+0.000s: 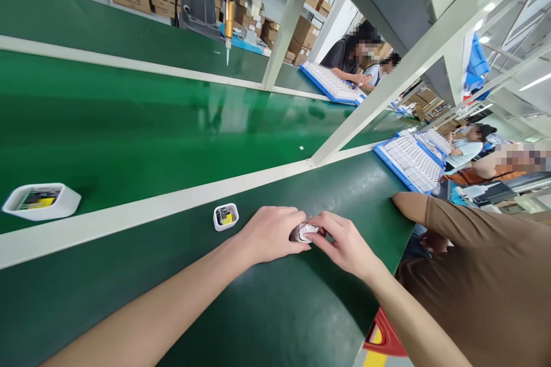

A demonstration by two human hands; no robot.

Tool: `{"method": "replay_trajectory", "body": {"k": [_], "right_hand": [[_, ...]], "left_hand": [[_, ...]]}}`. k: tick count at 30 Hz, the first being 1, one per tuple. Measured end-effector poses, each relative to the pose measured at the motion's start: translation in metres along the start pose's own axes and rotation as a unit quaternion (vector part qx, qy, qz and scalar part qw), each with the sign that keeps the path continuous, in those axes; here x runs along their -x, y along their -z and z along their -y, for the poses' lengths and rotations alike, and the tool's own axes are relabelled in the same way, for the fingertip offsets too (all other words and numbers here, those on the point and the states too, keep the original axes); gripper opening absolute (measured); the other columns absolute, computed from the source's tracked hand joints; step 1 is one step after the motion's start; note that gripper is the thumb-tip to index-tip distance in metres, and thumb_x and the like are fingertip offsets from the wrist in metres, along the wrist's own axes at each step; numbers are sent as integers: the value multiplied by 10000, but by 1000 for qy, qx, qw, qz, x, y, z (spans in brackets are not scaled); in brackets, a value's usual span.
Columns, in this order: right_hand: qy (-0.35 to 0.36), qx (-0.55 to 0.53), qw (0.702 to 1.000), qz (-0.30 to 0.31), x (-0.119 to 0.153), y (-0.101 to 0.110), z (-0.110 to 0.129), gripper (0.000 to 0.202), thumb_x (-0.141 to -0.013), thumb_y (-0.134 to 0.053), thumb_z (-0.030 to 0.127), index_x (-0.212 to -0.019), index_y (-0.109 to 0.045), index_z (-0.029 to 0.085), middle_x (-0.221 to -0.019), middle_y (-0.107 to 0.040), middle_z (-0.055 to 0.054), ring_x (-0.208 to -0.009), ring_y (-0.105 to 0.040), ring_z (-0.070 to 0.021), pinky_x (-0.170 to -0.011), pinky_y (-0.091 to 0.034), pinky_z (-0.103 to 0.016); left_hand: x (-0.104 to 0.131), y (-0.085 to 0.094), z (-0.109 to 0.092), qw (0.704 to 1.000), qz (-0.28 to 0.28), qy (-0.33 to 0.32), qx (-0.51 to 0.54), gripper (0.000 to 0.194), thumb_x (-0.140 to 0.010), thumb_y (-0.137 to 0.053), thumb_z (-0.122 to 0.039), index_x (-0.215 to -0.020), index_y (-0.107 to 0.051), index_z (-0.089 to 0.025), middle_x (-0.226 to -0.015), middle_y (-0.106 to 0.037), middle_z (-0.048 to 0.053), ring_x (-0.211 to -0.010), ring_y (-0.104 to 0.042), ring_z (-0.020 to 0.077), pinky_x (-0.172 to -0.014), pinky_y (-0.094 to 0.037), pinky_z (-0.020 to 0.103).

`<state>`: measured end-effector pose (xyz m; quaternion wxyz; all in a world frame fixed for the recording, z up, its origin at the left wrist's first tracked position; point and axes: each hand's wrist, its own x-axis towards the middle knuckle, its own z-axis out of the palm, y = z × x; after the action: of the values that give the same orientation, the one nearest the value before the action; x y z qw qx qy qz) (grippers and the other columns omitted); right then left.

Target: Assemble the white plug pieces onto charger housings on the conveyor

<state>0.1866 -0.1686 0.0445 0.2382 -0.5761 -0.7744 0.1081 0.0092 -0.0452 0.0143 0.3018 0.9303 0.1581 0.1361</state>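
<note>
My left hand [275, 233] is closed around a small white plastic housing [301, 232] just above the green tabletop. From the other side, my right hand [338, 236] pinches a white piece at the end of this housing, fingertips touching it. My fingers cover much of both parts, so their exact fit cannot be seen. To the left of my left hand, a similar white housing [226, 217] stands on the table, its open top showing a yellow block and dark parts inside. Another open white housing [42, 202] sits farther left on the green conveyor belt.
Pale metal rails [172, 206] edge the belt [172, 126], and a slanted post [344, 137] rises ahead. A dispensing nozzle [228, 40] hangs beyond the belt. Blue trays of white parts [408, 160] lie to the right. A co-worker in a brown shirt [482, 264] is close on my right.
</note>
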Motion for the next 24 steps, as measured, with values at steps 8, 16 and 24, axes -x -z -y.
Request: {"method": "replay_trajectory", "body": {"k": [8, 16, 24], "right_hand": [[-2, 22, 999, 23, 1, 9, 12, 152, -1132, -457, 278, -1055, -562, 200, -899, -575, -47, -746, -515, -198, -675, -392, -306], [-15, 15, 999, 23, -1, 7, 9, 160, -1119, -491, 274, -1019, -586, 194, -875, -567, -44, -727, -507, -187, -653, -396, -302], [-23, 0, 1000, -7, 3, -3, 7, 126, -1097, -524, 256, -1007, -595, 202, -844, -547, -30, -699, -500, -176, -624, -404, -288]], "left_hand": [[-1, -3, 1, 1000, -7, -4, 6, 356, -843, -709, -463, -771, -471, -208, -759, -580, -42, -688, -561, 155, -569, -248, 300], [-1, -5, -1, 1000, -8, -6, -1, 325, -847, -694, -435, -772, -474, -208, -764, -592, -40, -706, -594, 164, -564, -265, 309], [-2, -6, -1, 1000, -12, -1, 9, 302, -843, -674, -405, -750, -468, -204, -754, -601, -31, -689, -595, 162, -553, -257, 305]]}}
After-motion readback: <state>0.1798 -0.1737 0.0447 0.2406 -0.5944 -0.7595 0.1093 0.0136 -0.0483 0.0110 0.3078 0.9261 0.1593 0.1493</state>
